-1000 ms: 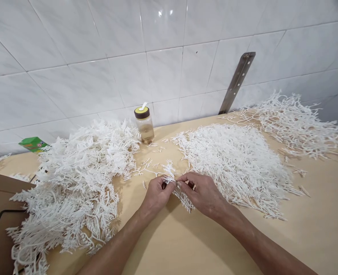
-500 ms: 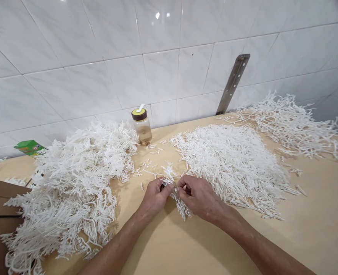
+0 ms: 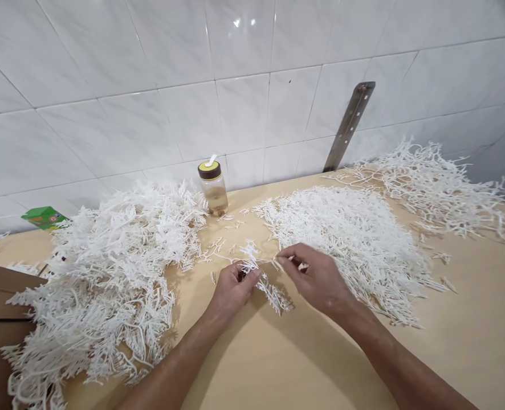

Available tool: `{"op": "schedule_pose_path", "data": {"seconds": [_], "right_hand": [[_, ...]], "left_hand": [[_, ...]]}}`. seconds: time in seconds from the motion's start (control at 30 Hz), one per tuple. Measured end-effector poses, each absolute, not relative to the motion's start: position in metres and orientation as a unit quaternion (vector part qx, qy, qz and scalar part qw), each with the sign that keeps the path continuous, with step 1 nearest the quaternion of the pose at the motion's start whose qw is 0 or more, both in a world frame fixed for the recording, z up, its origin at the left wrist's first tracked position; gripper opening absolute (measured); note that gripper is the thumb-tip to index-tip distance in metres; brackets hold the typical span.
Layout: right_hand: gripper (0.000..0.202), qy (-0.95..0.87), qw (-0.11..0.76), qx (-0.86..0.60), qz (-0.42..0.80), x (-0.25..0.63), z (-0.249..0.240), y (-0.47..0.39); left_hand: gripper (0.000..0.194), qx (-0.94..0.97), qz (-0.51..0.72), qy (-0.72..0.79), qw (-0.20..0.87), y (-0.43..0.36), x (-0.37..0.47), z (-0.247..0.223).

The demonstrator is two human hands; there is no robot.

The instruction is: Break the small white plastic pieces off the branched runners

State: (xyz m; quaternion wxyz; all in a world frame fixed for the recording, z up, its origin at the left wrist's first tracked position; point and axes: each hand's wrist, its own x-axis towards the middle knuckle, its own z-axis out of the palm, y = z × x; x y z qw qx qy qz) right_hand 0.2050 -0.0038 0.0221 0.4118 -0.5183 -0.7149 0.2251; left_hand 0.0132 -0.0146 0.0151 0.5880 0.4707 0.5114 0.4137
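Observation:
A white branching piece is pinched in my left hand, with sprigs sticking out above and to the lower right of the fingers. My right hand is closed in a pinch on a thin white sprig tip, a short way right of the left hand. To the left lies a tall tangled heap of white branching pieces. On the right is a flatter pile of short white sprigs. Small loose bits lie on the table between the piles.
A bottle with a yellow and dark lid stands near the tiled wall. Bare white stems are heaped at the back right. A metal strip leans there. A green packet and a cardboard box are at left.
My right hand has moved right and slightly up, away from my left hand. The left hand has stayed nearly in place, still holding the branching piece.

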Motion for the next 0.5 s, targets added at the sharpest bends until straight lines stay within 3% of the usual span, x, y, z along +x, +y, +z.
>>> {"op": "schedule_pose_path", "data": {"seconds": [0.2,0.5], "right_hand": [[0.023,-0.707,0.346,-0.492,0.373,0.183,0.017,-0.015],[0.017,-0.653,0.336,-0.519,0.438,0.179,0.018,-0.016]], "left_hand": [[0.046,0.459,0.426,0.505,0.594,-0.016,0.013,0.017],[0.043,0.44,0.442,0.511,0.592,-0.014,0.013,0.012]]}}
